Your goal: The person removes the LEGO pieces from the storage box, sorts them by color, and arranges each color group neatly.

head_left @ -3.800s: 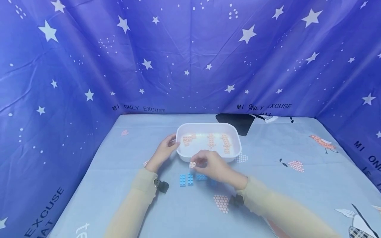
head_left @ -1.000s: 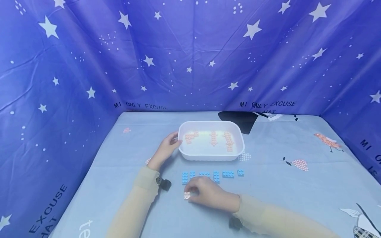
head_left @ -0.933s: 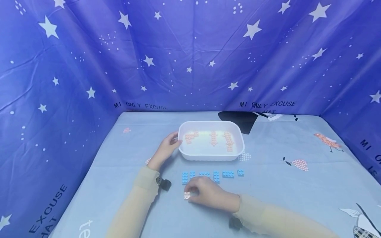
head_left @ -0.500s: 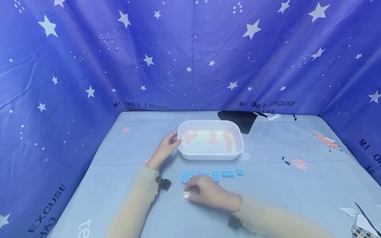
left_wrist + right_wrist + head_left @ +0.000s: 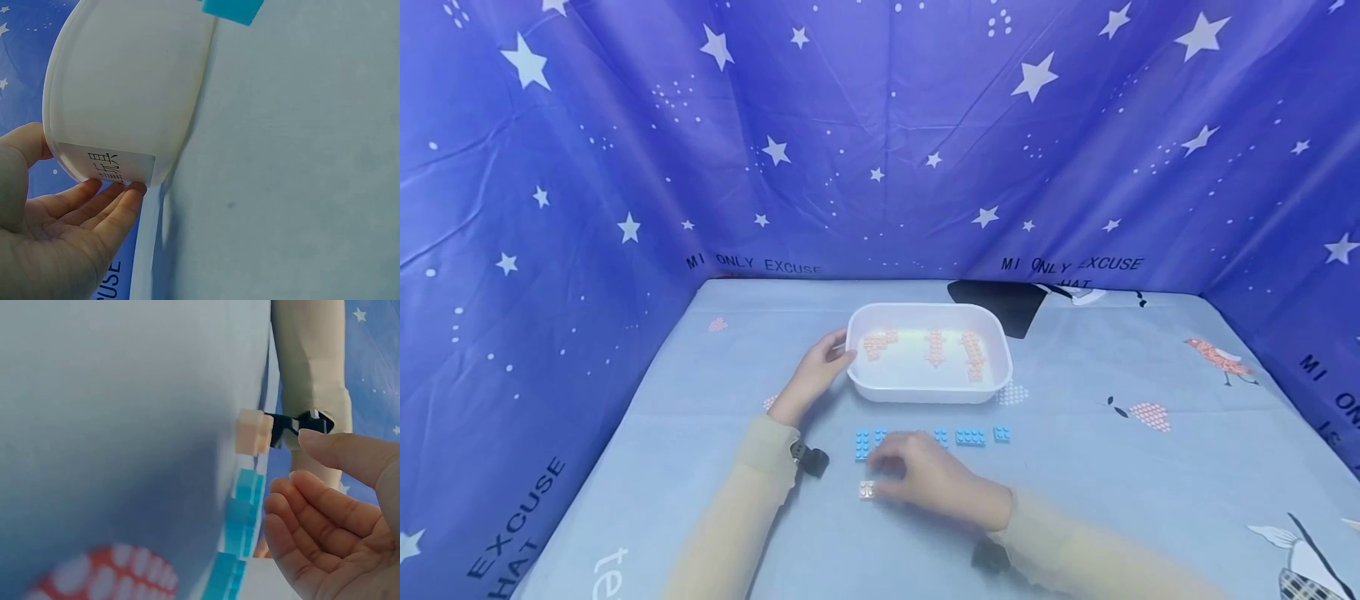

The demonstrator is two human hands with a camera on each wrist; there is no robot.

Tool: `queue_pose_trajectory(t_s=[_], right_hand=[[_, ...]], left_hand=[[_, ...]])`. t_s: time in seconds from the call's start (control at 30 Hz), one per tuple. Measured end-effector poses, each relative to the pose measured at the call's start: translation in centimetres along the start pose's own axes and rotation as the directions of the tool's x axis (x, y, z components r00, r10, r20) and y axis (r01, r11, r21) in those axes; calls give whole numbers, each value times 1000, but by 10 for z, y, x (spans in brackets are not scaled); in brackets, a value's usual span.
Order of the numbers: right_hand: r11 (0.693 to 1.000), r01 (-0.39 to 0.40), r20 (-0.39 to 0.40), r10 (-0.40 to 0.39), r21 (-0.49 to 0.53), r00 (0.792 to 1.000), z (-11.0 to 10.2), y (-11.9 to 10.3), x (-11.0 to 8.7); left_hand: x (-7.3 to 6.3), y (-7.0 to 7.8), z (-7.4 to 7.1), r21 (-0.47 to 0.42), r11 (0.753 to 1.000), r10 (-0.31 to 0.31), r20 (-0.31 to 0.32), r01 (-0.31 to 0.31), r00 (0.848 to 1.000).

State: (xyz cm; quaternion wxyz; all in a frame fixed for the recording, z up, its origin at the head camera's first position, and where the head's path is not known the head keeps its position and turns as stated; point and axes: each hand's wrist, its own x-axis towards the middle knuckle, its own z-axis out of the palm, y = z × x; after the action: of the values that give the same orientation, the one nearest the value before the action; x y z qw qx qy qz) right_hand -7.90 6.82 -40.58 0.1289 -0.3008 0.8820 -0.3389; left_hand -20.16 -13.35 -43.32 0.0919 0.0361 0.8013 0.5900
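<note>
Thumb and fingertips of my left hand (image 5: 812, 379) grip the left end of a white plastic tub (image 5: 929, 395); the left wrist view shows the fingertips against its labelled wall (image 5: 125, 81). A small pale pink building brick (image 5: 867, 490) lies studs up on the cloth. Just right of it, my right hand (image 5: 938, 479) hovers, thumb and fingers parted; in the right wrist view a gap separates the fingers from the brick (image 5: 251, 432). Beyond lies a row of blue building bricks (image 5: 970, 437), partly covered by the right hand. Several pink bricks (image 5: 973, 357) lie in the tub.
A grey-blue patterned cloth (image 5: 1090, 483) covers the table. Behind and at both sides hangs a blue curtain with stars (image 5: 880, 125). Dark wrist-worn devices (image 5: 812, 460) sit at both cuffs.
The right hand carried the pink brick from near the tub's front down to the cloth before the blue row, then let go and lifted slightly away. The left hand has stayed on the tub.
</note>
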Motion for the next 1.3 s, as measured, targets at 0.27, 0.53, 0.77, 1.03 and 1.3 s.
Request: queue_pose_trajectory(t_s=[0.27, 0.53, 0.77, 1.03, 1.3], right_hand=[[1000, 22, -76, -22, 5, 997, -9, 2, 3], [997, 1, -146, 10, 77, 989, -26, -3, 11], [999, 29, -221, -19, 41, 975, -48, -11, 19], [998, 63, -330, -63, -10, 942, -71, -13, 33], [1000, 24, -343, -26, -12, 939, -87, -9, 48]], left_hand=[[-1, 1, 0, -11, 1000, 6, 3, -6, 1000], [-1, 3, -1, -10, 1000, 13, 10, -13, 1000], [-2, 2, -1, -16, 1000, 12, 15, -12, 1000], [-1, 1, -2, -8, 1000, 9, 15, -9, 1000], [-4, 6, -4, -15, 1000, -14, 35, 14, 999]])
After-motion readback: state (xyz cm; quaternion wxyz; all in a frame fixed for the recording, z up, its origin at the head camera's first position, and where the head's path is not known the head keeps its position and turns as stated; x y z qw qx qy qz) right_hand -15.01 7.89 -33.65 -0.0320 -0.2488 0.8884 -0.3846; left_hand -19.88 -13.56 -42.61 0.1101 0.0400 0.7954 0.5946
